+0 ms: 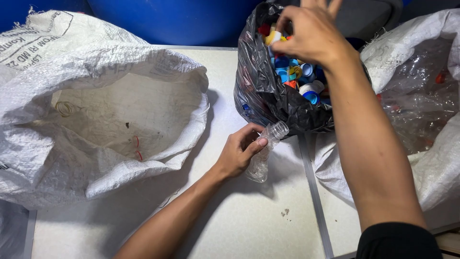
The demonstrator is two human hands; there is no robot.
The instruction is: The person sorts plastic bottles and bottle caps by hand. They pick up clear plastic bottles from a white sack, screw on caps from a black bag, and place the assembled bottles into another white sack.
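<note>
Lower right corner of the frame: a black sleeve cuff (397, 242), with a bare forearm rising from it toward the upper middle.

Lower middle: a pale, scuffed tabletop (249, 225) crossed by a grey metal seam strip (314, 201) running bottom to top.

Centre of the frame: left hand (239, 153), fingers wrapped around a small, crumpled clear plastic bottle (266, 153), thumb pressed against its neck. Bottle uncapped, open mouth tilted up and to the right, base resting on or just above the tabletop, mouth just beside the lower edge of the black bag.

Left half: a large white woven plastic sack (96, 62) lying open, mouth facing the camera, holding only a few thin red plastic rings (137, 147) and a pale loop near its back wall.

Right edge: a second white woven sack (438, 168) lined with clear film, crushed clear plastic bottles (421, 105) with red bits visible inside.

Upper middle: a crinkled black plastic bag (261, 91) standing open, filled with loose plastic bottle caps (297, 76), mostly blue, with some red, yellow and white.

Top, above that bag: right hand (311, 33), fingers bunched together and pinching at the pile; what lies between the fingertips cannot be told.

Top edge, farthest back: a deep blue curved barrel wall (167, 19).
</note>
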